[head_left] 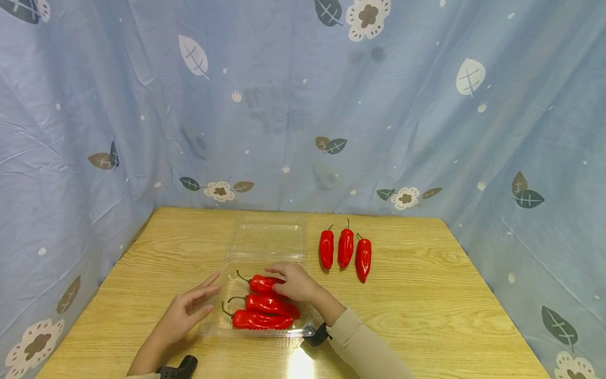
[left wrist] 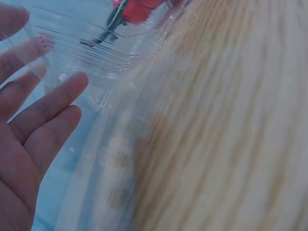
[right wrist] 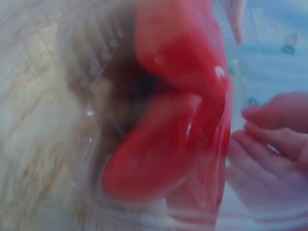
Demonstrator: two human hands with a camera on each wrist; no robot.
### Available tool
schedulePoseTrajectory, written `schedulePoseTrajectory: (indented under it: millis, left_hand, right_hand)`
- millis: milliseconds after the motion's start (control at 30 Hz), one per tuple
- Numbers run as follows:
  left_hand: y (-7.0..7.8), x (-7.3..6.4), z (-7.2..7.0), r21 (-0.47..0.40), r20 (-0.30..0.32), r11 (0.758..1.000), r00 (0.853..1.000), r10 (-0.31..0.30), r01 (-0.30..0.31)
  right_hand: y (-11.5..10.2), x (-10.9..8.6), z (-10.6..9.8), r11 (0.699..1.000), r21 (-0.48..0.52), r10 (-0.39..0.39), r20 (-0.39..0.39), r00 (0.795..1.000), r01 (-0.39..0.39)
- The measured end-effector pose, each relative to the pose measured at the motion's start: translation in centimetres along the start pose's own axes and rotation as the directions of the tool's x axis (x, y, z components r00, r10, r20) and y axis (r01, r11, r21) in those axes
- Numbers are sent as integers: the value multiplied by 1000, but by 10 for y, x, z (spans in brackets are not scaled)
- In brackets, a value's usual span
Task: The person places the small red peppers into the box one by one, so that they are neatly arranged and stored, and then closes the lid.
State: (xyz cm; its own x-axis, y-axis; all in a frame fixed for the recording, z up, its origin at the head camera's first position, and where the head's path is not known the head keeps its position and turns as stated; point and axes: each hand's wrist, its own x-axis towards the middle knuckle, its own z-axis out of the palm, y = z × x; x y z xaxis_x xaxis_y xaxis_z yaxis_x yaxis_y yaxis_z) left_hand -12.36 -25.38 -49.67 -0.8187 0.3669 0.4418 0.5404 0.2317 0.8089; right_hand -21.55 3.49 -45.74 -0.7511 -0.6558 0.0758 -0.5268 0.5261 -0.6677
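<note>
A clear plastic clamshell box lies open on the table. Three red chili peppers with dark green stems lie in it: a front pepper, a middle pepper and a rear pepper. My right hand is over the right end of the rear pepper and hides it. In the right wrist view the fingers reach down close behind the peppers, thumb tip just above them. My left hand is beside the box's left wall, fingers spread and holding nothing.
Three more red peppers lie apart right of the box: a left one, a centre one and a right one. The box's clear lid lies folded back. A blue patterned curtain surrounds the wooden table.
</note>
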Motion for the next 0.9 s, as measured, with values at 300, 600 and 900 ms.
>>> schedulePoseTrajectory:
  millis: [300, 600, 900]
  left_hand:
    - [1, 1, -1, 10, -2, 1000, 1000, 5, -5]
    - [1, -1, 1, 24, -10, 1000, 1000, 10, -10]
    - [-2, -1, 1, 29, -16, 999, 999, 36, -36]
  right_hand:
    - [0, -5, 0, 974, 217, -22, -183, 983, 63]
    - [4, -14, -3, 882, 411, -91, -334, 938, 232]
    - [-11, -34, -34, 877, 424, -64, -365, 929, 227]
